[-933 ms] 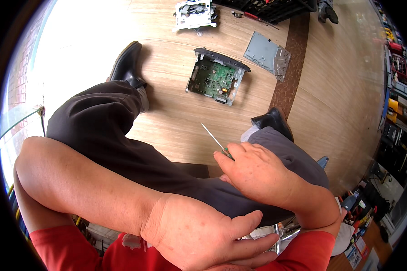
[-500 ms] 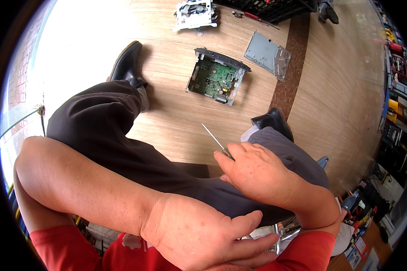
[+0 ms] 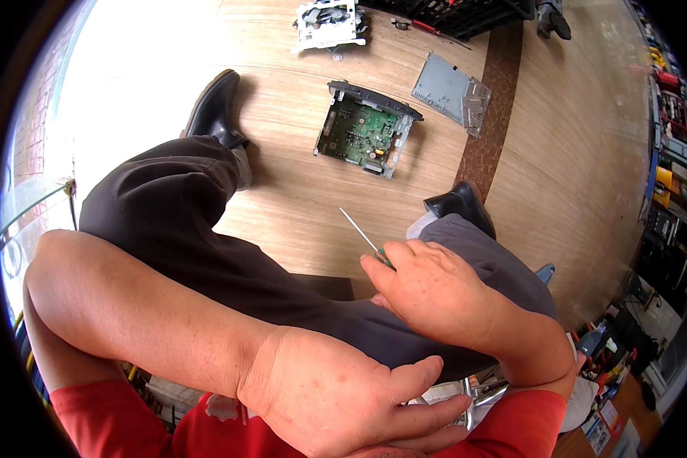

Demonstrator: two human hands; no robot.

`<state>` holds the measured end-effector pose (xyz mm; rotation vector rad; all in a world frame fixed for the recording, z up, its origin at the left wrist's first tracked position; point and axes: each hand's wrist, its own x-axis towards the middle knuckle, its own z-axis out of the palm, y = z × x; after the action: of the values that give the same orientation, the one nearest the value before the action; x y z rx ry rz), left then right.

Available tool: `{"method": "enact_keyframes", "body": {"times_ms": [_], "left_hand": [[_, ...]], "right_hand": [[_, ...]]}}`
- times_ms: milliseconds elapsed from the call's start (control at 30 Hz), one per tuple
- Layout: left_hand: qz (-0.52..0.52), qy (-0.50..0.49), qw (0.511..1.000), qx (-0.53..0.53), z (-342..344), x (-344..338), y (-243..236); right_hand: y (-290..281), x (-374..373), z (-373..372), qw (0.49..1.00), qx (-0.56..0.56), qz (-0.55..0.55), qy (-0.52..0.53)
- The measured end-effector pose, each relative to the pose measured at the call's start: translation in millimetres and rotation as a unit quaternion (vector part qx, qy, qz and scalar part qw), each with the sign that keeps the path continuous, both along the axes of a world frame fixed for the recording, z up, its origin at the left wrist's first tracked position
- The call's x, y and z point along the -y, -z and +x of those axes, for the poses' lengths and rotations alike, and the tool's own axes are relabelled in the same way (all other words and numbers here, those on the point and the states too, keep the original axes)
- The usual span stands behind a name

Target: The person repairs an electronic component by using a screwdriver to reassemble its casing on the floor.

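Note:
My right hand (image 3: pixel 427 286) is closed round a screwdriver (image 3: pixel 356 227) with a green handle and a thin metal shaft, over my right leg. My left hand (image 3: pixel 343 393) lies low in the view against my body, palm down, its fingers loosely apart with nothing visible in them. On the floor beyond the screwdriver's tip sits an opened metal chassis (image 3: pixel 322 131) with a green circuit board (image 3: pixel 362 133) and a dark front panel (image 3: pixel 374 97). A grey metal cover (image 3: pixel 439 80) lies to its right, and a white-framed mechanism (image 3: pixel 328 24) stands farther back.
A black crate (image 3: pixel 450 15) stands at the back beside a red-handled tool (image 3: pixel 427 28). My boots flank the chassis. A glass edge (image 3: pixel 34 206) is at left; crowded tools and goods (image 3: pixel 668 114) line the right. A dark object (image 3: pixel 553 23) sits at top right.

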<state>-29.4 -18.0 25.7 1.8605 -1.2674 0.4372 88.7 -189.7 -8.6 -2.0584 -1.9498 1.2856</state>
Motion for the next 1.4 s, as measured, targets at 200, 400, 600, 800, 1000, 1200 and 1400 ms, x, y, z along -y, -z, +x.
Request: {"method": "enact_keyframes", "body": {"times_ms": [200, 400, 600, 800, 1000, 1200, 1400], "left_hand": [[-0.008, -0.031, 0.999, 0.029, -9, 12, 10], [0.008, 0.032, 0.999, -0.039, 2, -4, -5], [-0.065, -0.094, 0.993, -0.022, -26, 34, 15], [-0.058, -0.094, 0.994, -0.014, -25, 32, 15], [0.000, 0.002, 1.000, -0.012, -7, 7, 6], [-0.010, -0.020, 0.999, 0.035, -8, 11, 11], [-0.004, -0.025, 0.999, 0.033, -9, 11, 10]], "right_hand": [[-1, -1, 1, 1.000, -0.007, -0.009, 0.002], [-1, -2, 1, 1.000, -0.009, -0.013, 0.002], [-1, -1, 1, 1.000, -0.008, -0.014, 0.003], [-1, 0, 0, 1.000, -0.005, -0.011, 0.003], [0, 0, 0, 1.000, -0.004, -0.010, 0.000], [0, 1, 0, 1.000, -0.004, -0.008, 0.002], [0, 0, 1, 1.000, -0.008, -0.010, 0.001]]}}
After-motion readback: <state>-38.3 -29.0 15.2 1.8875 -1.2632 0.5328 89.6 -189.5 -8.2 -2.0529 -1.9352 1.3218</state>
